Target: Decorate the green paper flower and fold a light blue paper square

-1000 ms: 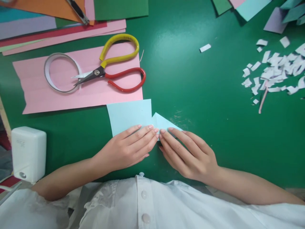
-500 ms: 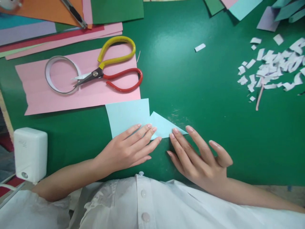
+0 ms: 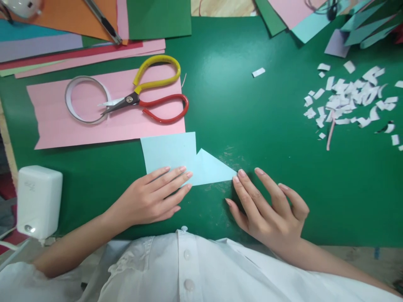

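A light blue sheet of paper [image 3: 170, 151] lies on the green table, its right part folded into a pointed triangle. My left hand [image 3: 154, 197] rests on the lower left of the sheet, fingers stretched out and covering part of its lower edge. At the triangle's right tip, the fingertips of my right hand [image 3: 267, 205] touch the paper or the table right beside it; the fingers are spread. Just above the sheet, a pink paper [image 3: 75, 136] carries scissors [image 3: 129, 99] with one yellow and one red handle, and a ring of white strip [image 3: 69, 105].
Stacked coloured papers [image 3: 157, 21] and a utility knife [image 3: 103, 21] occupy the top left. White paper scraps [image 3: 352, 96] are scattered at the right, below more coloured papers [image 3: 307, 27]. A white box-shaped device [image 3: 39, 201] stands at the left edge of the green table [image 3: 226, 113].
My left hand has slid left along the sheet, uncovering more of the triangle. My right hand has shifted slightly right, out to the tip. The whole view has shifted a little.
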`<action>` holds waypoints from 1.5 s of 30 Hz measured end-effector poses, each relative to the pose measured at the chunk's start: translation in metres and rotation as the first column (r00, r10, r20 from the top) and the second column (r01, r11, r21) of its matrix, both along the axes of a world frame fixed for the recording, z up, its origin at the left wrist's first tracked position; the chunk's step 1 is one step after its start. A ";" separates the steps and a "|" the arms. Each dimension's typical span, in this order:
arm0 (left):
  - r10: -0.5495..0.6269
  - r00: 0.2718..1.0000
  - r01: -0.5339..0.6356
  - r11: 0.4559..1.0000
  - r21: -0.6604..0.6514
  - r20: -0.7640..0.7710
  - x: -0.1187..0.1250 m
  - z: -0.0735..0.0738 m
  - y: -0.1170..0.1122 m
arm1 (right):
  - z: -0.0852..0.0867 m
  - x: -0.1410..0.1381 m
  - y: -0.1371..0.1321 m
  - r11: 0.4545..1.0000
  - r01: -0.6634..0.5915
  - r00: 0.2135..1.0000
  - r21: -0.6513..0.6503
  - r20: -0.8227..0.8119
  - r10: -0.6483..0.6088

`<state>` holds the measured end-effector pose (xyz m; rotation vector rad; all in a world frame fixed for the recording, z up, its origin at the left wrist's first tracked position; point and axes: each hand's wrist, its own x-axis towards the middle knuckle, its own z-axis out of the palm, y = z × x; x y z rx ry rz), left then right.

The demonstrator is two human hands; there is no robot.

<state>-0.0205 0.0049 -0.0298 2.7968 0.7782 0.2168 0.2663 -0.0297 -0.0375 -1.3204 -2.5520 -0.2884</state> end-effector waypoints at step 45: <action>0.230 0.953 -0.290 0.877 0.383 0.197 0.024 -0.013 0.029 | -0.016 -0.008 0.118 0.781 -0.565 0.774 0.265 -0.157 0.613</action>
